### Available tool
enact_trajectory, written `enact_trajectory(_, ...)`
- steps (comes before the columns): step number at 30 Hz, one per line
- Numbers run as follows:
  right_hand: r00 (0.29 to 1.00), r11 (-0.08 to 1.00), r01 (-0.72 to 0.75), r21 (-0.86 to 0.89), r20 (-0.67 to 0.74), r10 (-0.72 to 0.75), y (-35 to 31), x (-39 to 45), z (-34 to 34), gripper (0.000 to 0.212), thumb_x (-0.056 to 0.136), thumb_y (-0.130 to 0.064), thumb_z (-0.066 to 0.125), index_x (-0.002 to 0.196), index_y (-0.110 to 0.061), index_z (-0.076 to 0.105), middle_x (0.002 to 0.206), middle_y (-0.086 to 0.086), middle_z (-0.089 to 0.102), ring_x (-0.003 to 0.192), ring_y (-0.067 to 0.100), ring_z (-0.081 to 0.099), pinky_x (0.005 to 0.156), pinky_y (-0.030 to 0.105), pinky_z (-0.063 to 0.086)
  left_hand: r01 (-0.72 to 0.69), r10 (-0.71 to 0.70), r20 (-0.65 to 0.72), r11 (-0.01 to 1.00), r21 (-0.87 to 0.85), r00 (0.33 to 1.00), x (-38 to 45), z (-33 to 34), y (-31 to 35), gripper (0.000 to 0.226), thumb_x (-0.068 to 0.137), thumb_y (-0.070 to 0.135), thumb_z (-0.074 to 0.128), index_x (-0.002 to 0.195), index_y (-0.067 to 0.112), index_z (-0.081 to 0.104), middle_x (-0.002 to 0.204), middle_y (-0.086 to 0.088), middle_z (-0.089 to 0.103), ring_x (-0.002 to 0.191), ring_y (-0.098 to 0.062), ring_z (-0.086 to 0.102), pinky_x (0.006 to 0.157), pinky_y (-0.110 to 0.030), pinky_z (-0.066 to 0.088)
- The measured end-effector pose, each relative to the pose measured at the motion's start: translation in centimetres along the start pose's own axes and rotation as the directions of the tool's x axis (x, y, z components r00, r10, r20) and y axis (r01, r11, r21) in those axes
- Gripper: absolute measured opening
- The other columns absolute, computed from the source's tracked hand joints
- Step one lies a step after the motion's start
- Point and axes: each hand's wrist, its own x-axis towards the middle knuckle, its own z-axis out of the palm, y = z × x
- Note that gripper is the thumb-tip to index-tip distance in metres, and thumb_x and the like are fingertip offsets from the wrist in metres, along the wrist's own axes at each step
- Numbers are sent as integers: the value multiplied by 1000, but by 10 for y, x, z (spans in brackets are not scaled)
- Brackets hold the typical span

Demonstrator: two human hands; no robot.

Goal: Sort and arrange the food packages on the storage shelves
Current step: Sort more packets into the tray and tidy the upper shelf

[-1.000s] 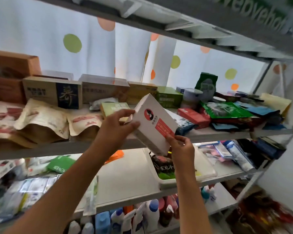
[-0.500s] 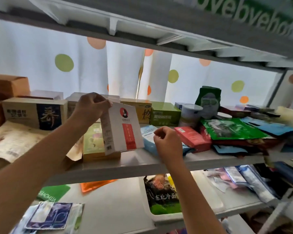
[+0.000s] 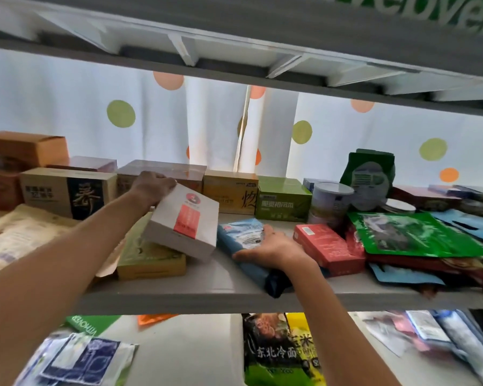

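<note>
My left hand grips the top far edge of a white box with a red label. The box is tilted, its lower side resting on a flat yellow-green box on the grey shelf. My right hand lies palm down with straight fingers on a blue pouch near the shelf's front edge. A red box lies just to the right of that hand.
A row of boxes lines the shelf's back, among them a beige box, a yellow one and a green one. Right of these are a tin and green pouches. Another shelf runs overhead. Bags lie on the lower shelf.
The white box went from upright in front of the shelf to tilted onto the yellow-green box. My right hand let go of the box, then came down flat on the blue pouch.
</note>
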Motion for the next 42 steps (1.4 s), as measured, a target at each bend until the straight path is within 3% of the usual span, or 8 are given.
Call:
enact_trajectory(3, 999, 1000, -22, -3, -31, 22, 1, 8, 0, 106, 63, -81, 64, 146, -24, 32, 130, 11, 55, 114, 30, 56, 98, 43, 50, 3, -2, -28, 998, 56, 1000, 10, 9, 1, 21, 95, 25, 62, 106, 10, 71, 97, -11, 67, 88, -29, 66, 87, -38, 55)
enact_trajectory(6, 995, 997, -68, 33, -67, 70, 3, 15, 0, 101, 66, -77, 65, 144, -21, 35, 130, 12, 56, 116, 32, 55, 98, 43, 50, 5, 0, -44, 992, 122, 999, 15, 22, 0, 27, 98, 25, 58, 114, 7, 69, 102, -12, 66, 88, -28, 64, 76, -34, 53)
enact_trajectory(17, 985, 934, -102, 342, -97, 143, 18, 26, -8, 88, 65, -75, 67, 130, -18, 47, 117, 10, 61, 103, 29, 62, 89, 40, 54, 18, 9, -82, 944, 329, 997, 13, 56, 1, 31, 99, 28, 58, 109, 0, 67, 108, -16, 65, 89, -23, 56, 80, -33, 43)
enact_trajectory(23, 974, 892, 1, 453, -203, 103, 25, 23, -2, 85, 68, -71, 69, 131, -20, 44, 111, 7, 59, 99, 26, 61, 86, 42, 56, -62, 109, -76, 885, 462, 991, -8, 82, 10, 32, 101, 31, 55, 111, 2, 63, 108, -13, 65, 97, -27, 58, 90, -40, 47)
enact_trajectory(29, 913, 880, 162, 446, -406, 37, 25, 10, 9, 98, 67, -73, 65, 144, -20, 36, 126, 11, 56, 116, 30, 54, 96, 51, 50, -173, 258, -77, 812, 558, 963, -29, 89, 16, 28, 103, 29, 48, 108, 8, 64, 103, -9, 68, 86, -22, 59, 77, -35, 46)
enact_trajectory(34, 875, 875, 214, 435, -483, 26, 25, -6, 8, 97, 72, -72, 66, 149, -23, 31, 131, 14, 52, 123, 33, 49, 103, 53, 44, -316, 355, -27, 862, 396, 934, -72, 86, 34, 23, 102, 21, 50, 106, 7, 68, 97, -2, 65, 89, -21, 60, 76, -32, 44)
enact_trajectory(37, 852, 842, 235, 487, -519, 62, 22, -31, -2, 97, 77, -71, 65, 155, -28, 26, 135, 15, 48, 128, 35, 46, 106, 54, 41, -371, 369, 50, 903, 218, 928, -106, 77, 39, 19, 102, 22, 52, 104, 10, 67, 99, -3, 69, 91, -21, 65, 77, -35, 56)
enact_trajectory(42, 826, 785, 281, 553, -556, 96, 13, -94, -18, 104, 68, -80, 52, 157, -34, 26, 127, 11, 50, 120, 32, 50, 102, 53, 46, -285, 310, 253, 950, -129, 916, -171, 63, 49, 22, 105, 24, 43, 95, 18, 62, 100, -5, 67, 91, -22, 66, 72, -34, 57)
